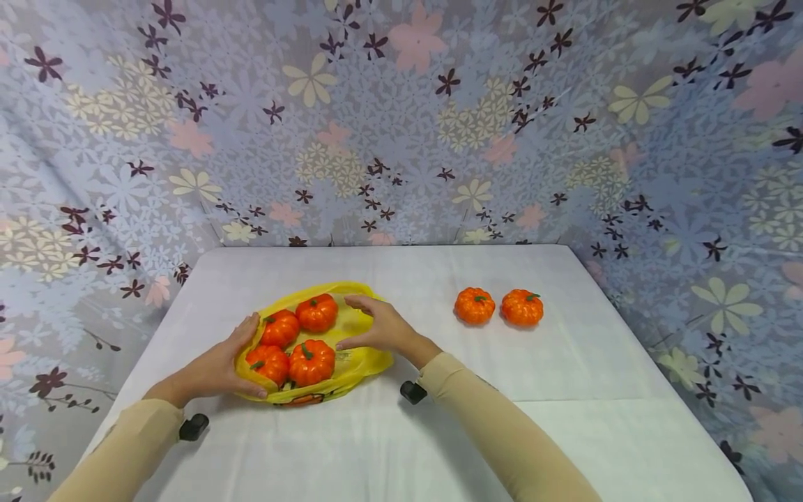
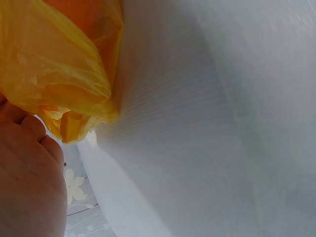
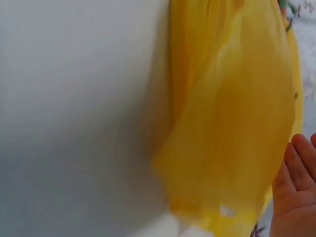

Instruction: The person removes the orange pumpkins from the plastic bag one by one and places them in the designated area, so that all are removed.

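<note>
A yellow plastic bag (image 1: 354, 321) lies with its mouth spread on the table, several small orange pumpkins (image 1: 311, 362) inside it. My left hand (image 1: 216, 366) rests against the bag's left edge, thumb and fingers spread apart along it. In the left wrist view, the left hand's fingertips are hidden by the yellow plastic. Over the right part of the bag's mouth is my right hand (image 1: 389, 330), thumb and fingers apart with nothing between them. The right wrist view has the right hand's fingers (image 3: 298, 165) extended beside the bag (image 3: 232, 118).
Two more pumpkins, one left (image 1: 475, 306) and one right (image 1: 522, 308), sit side by side at the table's back right. A white cloth covers the table (image 1: 564, 432). Flowered fabric (image 1: 401, 139) hangs behind and around it.
</note>
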Available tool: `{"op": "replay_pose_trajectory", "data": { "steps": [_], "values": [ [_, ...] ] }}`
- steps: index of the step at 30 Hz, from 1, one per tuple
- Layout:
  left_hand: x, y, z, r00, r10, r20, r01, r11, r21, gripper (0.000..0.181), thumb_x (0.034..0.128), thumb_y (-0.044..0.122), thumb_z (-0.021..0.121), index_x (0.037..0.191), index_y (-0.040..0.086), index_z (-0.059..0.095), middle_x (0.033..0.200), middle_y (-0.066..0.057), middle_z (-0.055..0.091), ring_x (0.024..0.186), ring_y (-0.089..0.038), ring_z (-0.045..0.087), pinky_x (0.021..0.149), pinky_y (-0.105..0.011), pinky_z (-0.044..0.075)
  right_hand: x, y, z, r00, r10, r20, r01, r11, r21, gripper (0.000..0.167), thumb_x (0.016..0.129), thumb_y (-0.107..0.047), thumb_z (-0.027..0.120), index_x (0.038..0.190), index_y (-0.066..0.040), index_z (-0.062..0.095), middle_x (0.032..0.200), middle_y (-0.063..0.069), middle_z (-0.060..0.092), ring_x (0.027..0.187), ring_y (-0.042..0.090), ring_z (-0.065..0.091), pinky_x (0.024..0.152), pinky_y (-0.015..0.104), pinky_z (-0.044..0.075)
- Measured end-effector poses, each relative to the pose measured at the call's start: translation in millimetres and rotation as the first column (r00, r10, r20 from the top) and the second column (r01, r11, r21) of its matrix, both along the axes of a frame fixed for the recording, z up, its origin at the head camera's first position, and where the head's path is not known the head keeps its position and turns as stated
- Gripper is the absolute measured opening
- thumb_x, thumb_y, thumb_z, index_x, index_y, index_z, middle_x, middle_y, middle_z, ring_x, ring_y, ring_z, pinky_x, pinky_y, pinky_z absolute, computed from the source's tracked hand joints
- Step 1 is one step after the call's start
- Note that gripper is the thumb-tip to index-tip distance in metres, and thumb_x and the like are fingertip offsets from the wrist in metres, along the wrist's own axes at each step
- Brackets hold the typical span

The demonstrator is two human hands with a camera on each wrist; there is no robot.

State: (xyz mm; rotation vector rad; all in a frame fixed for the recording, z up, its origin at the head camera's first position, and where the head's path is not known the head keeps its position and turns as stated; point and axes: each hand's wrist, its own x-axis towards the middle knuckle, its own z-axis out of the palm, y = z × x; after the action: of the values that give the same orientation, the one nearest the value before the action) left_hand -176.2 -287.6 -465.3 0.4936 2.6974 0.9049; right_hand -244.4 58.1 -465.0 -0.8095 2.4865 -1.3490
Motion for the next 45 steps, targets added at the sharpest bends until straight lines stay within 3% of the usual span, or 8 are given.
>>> {"op": "replay_pose_trajectory", "data": {
  "steps": [11, 18, 23, 28, 37, 45],
  "values": [
    [0.2, -1.2, -4.7, 1.0, -0.008, -0.005, 0.008, 1.0, 0.014, 0.139, 0.0654, 0.048, 0.092, 0.162, 0.007, 0.001, 0.166, -0.024, -0.001, 0.149, -0.049, 0.002, 0.113, -0.071, 0.01, 15.6, -42.0, -6.1, 0.996, 0.079, 0.029, -0.082, 0.988, 0.131, 0.092, 0.074, -0.051, 0.088, 0.149, -0.014, 0.051, 0.149, 0.0, 0.051, 0.136, 0.022, 0.048, 0.11, 0.034, 0.042],
    [0.4, -1.7, -5.5, 0.999, -0.026, -0.033, 0.027, 1.0, 0.005, 0.14, 0.0649, 0.05, 0.092, 0.161, 0.004, 0.002, 0.165, -0.026, 0.001, 0.149, -0.049, 0.003, 0.114, -0.069, 0.01, 20.2, -42.6, -8.0, 0.983, 0.167, 0.073, -0.174, 0.978, 0.111, 0.073, 0.078, -0.045, 0.087, 0.141, -0.018, 0.061, 0.14, -0.009, 0.057, 0.129, 0.01, 0.052, 0.107, 0.029, 0.043],
    [-1.1, -1.7, -4.8, 0.999, -0.028, -0.033, 0.028, 1.0, -0.001, 0.14, 0.065, 0.051, 0.092, 0.161, 0.004, 0.002, 0.165, -0.025, 0.001, 0.149, -0.049, 0.003, 0.114, -0.069, 0.011, 22.9, -39.8, -9.6, 0.974, 0.205, 0.1, -0.218, 0.966, 0.141, 0.074, 0.077, -0.04, 0.089, 0.142, -0.023, 0.06, 0.139, -0.009, 0.056, 0.119, 0.005, 0.054, 0.1, 0.023, 0.046],
    [-2.0, -1.6, -4.9, 1.0, -0.02, -0.019, 0.02, 1.0, 0.001, 0.14, 0.065, 0.051, 0.092, 0.162, 0.006, 0.001, 0.166, -0.024, 0.001, 0.149, -0.048, 0.002, 0.114, -0.069, 0.01, 22.5, -40.6, -12.4, 0.969, 0.227, 0.102, -0.238, 0.965, 0.113, 0.077, 0.076, -0.034, 0.091, 0.143, -0.019, 0.058, 0.139, -0.006, 0.056, 0.117, 0.006, 0.057, 0.097, 0.02, 0.047],
    [2.9, -1.7, -5.9, 1.0, -0.014, -0.003, 0.014, 1.0, 0.005, 0.14, 0.065, 0.051, 0.092, 0.162, 0.007, 0.001, 0.166, -0.024, 0.0, 0.149, -0.048, 0.003, 0.114, -0.069, 0.01, 24.3, -35.6, -7.9, 0.975, 0.184, 0.123, -0.194, 0.978, 0.073, 0.081, 0.071, -0.036, 0.093, 0.143, -0.019, 0.059, 0.136, -0.007, 0.06, 0.114, 0.006, 0.059, 0.093, 0.021, 0.051],
    [2.8, -3.1, -3.6, 1.0, -0.012, -0.011, 0.012, 1.0, 0.007, 0.14, 0.0648, 0.051, 0.092, 0.162, 0.008, 0.0, 0.166, -0.023, -0.001, 0.15, -0.047, 0.002, 0.114, -0.069, 0.01, 9.7, -16.1, 7.0, 0.993, 0.094, 0.068, -0.093, 0.996, -0.018, 0.08, 0.072, -0.033, 0.093, 0.142, -0.015, 0.059, 0.134, -0.001, 0.062, 0.114, 0.011, 0.061, 0.095, 0.03, 0.053]
  ]
}}
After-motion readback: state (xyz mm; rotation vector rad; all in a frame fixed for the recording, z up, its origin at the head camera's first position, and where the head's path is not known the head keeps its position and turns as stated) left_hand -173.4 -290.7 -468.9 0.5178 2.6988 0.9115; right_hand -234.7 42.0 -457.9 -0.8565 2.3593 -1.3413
